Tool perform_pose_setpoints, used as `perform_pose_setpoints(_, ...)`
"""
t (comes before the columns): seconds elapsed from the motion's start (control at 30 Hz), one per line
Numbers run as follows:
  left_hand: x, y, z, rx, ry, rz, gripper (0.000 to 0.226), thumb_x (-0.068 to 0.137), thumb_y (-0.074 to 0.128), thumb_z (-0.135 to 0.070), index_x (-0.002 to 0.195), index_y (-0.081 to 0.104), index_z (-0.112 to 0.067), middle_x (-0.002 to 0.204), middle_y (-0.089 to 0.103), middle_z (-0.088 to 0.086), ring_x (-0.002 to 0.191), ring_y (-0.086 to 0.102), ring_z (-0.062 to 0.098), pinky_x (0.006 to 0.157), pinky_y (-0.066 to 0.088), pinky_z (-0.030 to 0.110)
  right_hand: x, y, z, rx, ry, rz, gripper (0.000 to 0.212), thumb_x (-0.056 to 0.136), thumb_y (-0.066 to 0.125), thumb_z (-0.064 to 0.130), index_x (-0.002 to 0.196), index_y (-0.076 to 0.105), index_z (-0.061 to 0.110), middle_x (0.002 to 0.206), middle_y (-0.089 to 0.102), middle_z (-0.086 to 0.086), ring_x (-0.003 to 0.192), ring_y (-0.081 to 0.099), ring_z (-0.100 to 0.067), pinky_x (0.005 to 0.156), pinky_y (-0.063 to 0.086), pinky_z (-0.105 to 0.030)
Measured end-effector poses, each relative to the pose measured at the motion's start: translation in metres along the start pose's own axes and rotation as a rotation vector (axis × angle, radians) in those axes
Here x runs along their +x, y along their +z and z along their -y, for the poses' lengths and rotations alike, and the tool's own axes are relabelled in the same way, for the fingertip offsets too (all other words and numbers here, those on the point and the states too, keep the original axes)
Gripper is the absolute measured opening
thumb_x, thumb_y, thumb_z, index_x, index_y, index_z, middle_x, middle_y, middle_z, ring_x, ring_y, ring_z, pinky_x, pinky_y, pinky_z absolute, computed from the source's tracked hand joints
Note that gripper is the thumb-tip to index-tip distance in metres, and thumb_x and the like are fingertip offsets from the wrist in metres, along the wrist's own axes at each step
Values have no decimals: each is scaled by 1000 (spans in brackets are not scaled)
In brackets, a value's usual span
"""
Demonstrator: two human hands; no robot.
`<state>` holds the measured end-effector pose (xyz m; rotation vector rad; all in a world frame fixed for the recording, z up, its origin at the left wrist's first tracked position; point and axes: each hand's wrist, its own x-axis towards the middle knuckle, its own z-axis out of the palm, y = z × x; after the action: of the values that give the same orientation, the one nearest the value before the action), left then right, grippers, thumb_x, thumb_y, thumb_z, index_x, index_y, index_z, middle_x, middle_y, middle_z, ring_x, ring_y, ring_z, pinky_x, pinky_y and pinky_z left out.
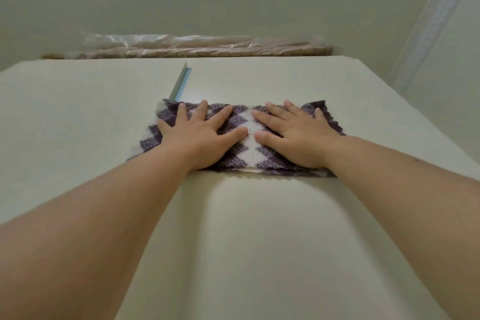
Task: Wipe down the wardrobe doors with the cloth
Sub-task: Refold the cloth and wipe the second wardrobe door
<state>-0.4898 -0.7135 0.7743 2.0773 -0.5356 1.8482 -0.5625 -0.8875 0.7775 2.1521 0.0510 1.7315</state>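
I am looking up along a cream wardrobe door. A purple and white zigzag cloth is spread flat against the upper part of the door. My left hand presses the cloth's left half with the fingers spread. The palm of my right hand lies flat on the right half, fingers apart too. The two thumbs nearly meet at the cloth's middle. Both forearms reach up from the bottom corners of the view.
A thin metal edge strip runs up the door just above the cloth's left end. On top of the wardrobe lies a long bundle wrapped in clear plastic. A pale moulding runs diagonally at the right.
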Motion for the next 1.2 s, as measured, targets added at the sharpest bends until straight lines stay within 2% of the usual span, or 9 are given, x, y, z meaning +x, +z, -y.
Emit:
perform_pose_setpoints(0.4,37,-6,5,5,7,2,70,73,13,-82,136,-5,-59,157,-9,-8,143,-11,29,109,-3,63,31,-5,-6,27,-33,-51,56,93,18,61,143,0,48,156,-6,16,142,-13,-13,109,-7,-58)
perform_pose_setpoints(0.53,40,-7,5,3,-11,1,71,72,14,-83,137,-3,-59,156,-8,-8,143,-10,28,109,-3,63,32,-5,-8,19,-103,-163,56,93,27,58,143,4,49,156,-6,14,143,-8,-13,114,3,-52)
perform_pose_setpoints(0.6,40,-6,4,3,-10,-2,70,73,15,-83,137,-3,-59,157,-8,-9,143,-10,28,109,-3,63,32,-5,-9,-1,-124,-224,53,93,31,56,143,16,47,157,5,11,143,3,-14,114,11,-46)
perform_pose_setpoints(0.67,40,-6,5,9,-7,-5,70,73,14,-83,137,-3,-59,157,-8,-9,143,-10,28,109,-3,63,32,-6,-9,14,-124,-220,48,94,31,54,141,28,44,154,20,10,140,14,-14,113,16,-43)
perform_pose_setpoints(0.7,40,-6,5,8,-8,-3,70,73,14,-83,136,-3,-59,157,-8,-9,143,-10,28,109,-3,63,32,-5,-9,9,-119,-201,48,94,29,54,141,29,43,153,22,10,140,16,-13,113,16,-43)
perform_pose_setpoints(0.93,25,-6,3,-6,-7,0,69,74,13,-82,137,-3,-59,157,-8,-9,143,-10,28,109,-4,62,23,-6,-6,-13,-22,-26,54,92,17,62,143,4,50,156,-3,15,143,-5,-14,113,-5,-51)
perform_pose_setpoints(1.2,-23,3,-1,6,4,-10,68,74,14,-82,137,-2,-59,157,-7,-9,143,-9,28,109,-4,63,-29,6,6,-18,0,-13,58,87,16,69,141,2,53,157,-7,11,143,-9,-18,113,-7,-49)
